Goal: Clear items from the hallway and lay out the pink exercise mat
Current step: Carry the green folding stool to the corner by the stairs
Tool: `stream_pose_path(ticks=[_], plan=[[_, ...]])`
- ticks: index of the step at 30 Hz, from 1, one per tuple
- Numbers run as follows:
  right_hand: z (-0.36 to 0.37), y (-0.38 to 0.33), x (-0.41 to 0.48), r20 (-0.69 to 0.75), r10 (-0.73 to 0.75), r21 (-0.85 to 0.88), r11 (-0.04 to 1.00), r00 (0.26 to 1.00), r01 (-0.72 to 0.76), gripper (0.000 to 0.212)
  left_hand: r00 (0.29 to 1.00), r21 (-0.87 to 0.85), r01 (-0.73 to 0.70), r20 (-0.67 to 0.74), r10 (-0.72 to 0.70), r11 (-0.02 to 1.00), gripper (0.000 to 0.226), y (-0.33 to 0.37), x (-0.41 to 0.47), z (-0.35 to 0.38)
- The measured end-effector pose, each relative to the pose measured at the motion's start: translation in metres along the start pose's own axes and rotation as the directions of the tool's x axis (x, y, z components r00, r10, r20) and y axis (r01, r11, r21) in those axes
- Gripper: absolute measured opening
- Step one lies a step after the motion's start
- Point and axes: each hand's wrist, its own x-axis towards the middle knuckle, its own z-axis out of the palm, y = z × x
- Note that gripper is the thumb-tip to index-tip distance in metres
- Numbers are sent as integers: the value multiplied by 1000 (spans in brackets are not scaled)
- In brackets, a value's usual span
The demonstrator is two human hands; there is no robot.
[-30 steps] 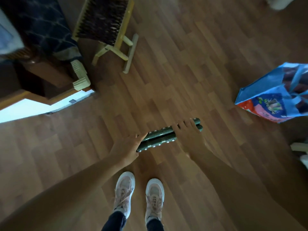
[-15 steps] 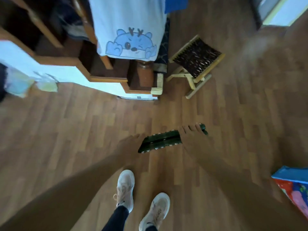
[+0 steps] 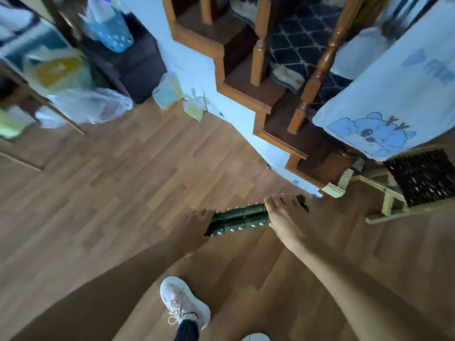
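Note:
I carry a dark green bundle of studded bars [image 3: 240,219] level in front of me, above the wooden floor [image 3: 110,193]. My left hand [image 3: 194,225] grips its left end. My right hand [image 3: 283,215] is wrapped over its right end, where a dark tip sticks out past my fingers. No pink exercise mat is in view.
A wooden staircase [image 3: 268,112] with turned balusters rises ahead to the right, with a light blue cartoon towel [image 3: 384,114] hanging over its rail. A small wooden stool [image 3: 413,183] stands at the right. Plastic bags [image 3: 86,104] and a dark cabinet [image 3: 133,62] crowd the upper left.
The view has swung left: the blue shopping bag has left the frame, the staircase and stool have slid right, and the bags and cabinet have appeared. Both hands keep hold of the green bundle.

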Motion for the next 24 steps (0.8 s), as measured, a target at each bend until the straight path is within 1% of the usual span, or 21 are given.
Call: stream_pose_path(ticks=[5, 9, 13, 16, 18, 21, 24], plan=[[-32, -52, 82, -12, -146, -33, 989, 989, 145, 33, 991, -84, 130, -14, -131, 988, 53, -81, 1, -26], [-55, -93, 144, -12, -218, -52, 975, 976, 217, 35, 981, -132, 184, -38, -191, 974, 46, -144, 8, -49], [-85, -142, 207, -26, -258, -84, 963, 966, 255, 37, 966, -166, 235, -72, -250, 958, 47, -216, 12, -69], [-100, -177, 251, -15, -314, -96, 945, 949, 311, 40, 953, -206, 286, -39, -300, 936, 48, -267, 14, -83], [-112, -196, 278, -26, -319, -117, 942, 947, 314, 43, 946, -224, 302, -45, -320, 926, 46, -296, 18, -95], [-124, -217, 318, -14, -339, -109, 936, 941, 336, 45, 939, -228, 312, -73, -335, 922, 46, -332, 29, -116], [-137, -230, 367, -51, -353, -118, 931, 934, 345, 42, 926, -224, 336, -98, -364, 915, 45, -368, 46, -140]])
